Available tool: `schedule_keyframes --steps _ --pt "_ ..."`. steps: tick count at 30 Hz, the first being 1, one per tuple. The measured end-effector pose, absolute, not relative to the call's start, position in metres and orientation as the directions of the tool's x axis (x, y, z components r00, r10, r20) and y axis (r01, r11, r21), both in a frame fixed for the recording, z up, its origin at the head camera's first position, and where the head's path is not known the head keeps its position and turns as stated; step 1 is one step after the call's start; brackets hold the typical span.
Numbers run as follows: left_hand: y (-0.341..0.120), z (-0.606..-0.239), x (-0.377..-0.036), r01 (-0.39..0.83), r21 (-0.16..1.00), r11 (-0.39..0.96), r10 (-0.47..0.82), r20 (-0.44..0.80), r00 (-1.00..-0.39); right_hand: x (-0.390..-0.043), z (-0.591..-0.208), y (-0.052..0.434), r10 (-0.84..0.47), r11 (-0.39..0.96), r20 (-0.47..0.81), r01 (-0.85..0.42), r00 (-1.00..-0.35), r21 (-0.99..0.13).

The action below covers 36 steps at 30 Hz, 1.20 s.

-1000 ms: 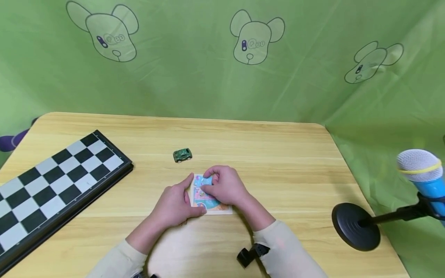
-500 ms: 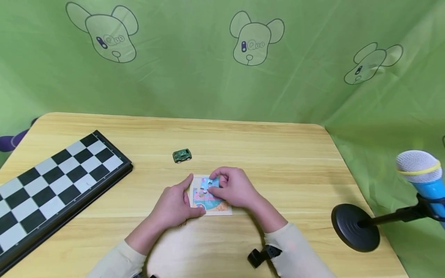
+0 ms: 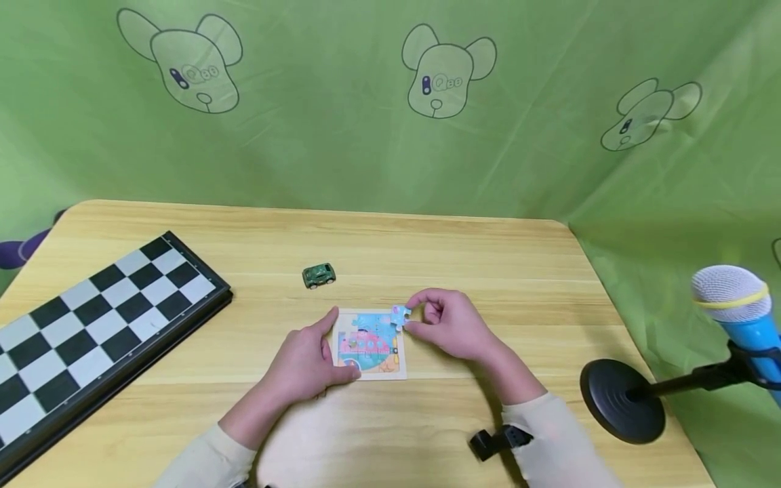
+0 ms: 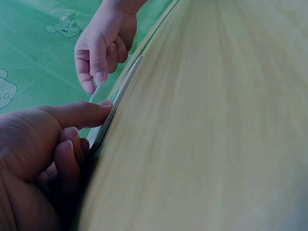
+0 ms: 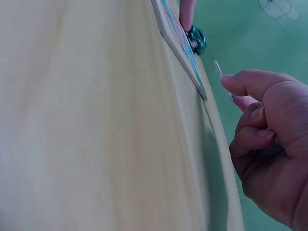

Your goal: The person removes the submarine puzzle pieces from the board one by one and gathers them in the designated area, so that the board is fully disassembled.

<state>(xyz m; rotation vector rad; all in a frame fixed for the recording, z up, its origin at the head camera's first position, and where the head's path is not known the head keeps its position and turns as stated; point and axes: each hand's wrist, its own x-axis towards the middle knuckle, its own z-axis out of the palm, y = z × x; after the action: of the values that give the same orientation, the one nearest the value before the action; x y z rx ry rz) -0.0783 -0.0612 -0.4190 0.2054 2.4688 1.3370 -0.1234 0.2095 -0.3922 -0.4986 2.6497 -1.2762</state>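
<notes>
A small square jigsaw puzzle with a pale frame (image 3: 384,377) and a pink and blue picture lies flat on the table. My left hand (image 3: 305,359) grips its left side, with the thumb over the lower left part and the index finger at the upper left corner. Between thumb and index finger, my right hand (image 3: 451,322) pinches a light blue puzzle piece (image 3: 399,316) by the frame's upper right corner. The right wrist view shows this piece (image 5: 218,68) edge-on, raised clear of the puzzle. Pale tray shows along the picture's top.
A green toy car (image 3: 319,275) stands behind the puzzle. The black-and-white chessboard (image 3: 116,325) lies at the left. At the right, a black round-based stand (image 3: 622,401) holds a blue microphone (image 3: 747,332). Green cloth (image 3: 342,135) hangs behind the wooden table (image 3: 488,271).
My right hand has moved rightward from over the puzzle to its upper right corner, taking the blue piece along. My left hand stays at the left side.
</notes>
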Motion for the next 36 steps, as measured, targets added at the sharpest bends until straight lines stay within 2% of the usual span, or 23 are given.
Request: schedule_keyframes --steps 17,36 --pt "-0.061 -0.419 -0.079 -0.008 0.824 0.567 0.273 -0.197 -0.942 -0.143 -0.405 0.245 -0.336 0.642 -0.039 -0.198 -0.941 -0.74" --pt "-0.062 -0.419 -0.078 -0.016 0.824 0.566 0.278 -0.209 -0.938 -0.151 -0.409 0.25 -0.348 0.605 -0.106 -0.136 -0.932 -0.784"
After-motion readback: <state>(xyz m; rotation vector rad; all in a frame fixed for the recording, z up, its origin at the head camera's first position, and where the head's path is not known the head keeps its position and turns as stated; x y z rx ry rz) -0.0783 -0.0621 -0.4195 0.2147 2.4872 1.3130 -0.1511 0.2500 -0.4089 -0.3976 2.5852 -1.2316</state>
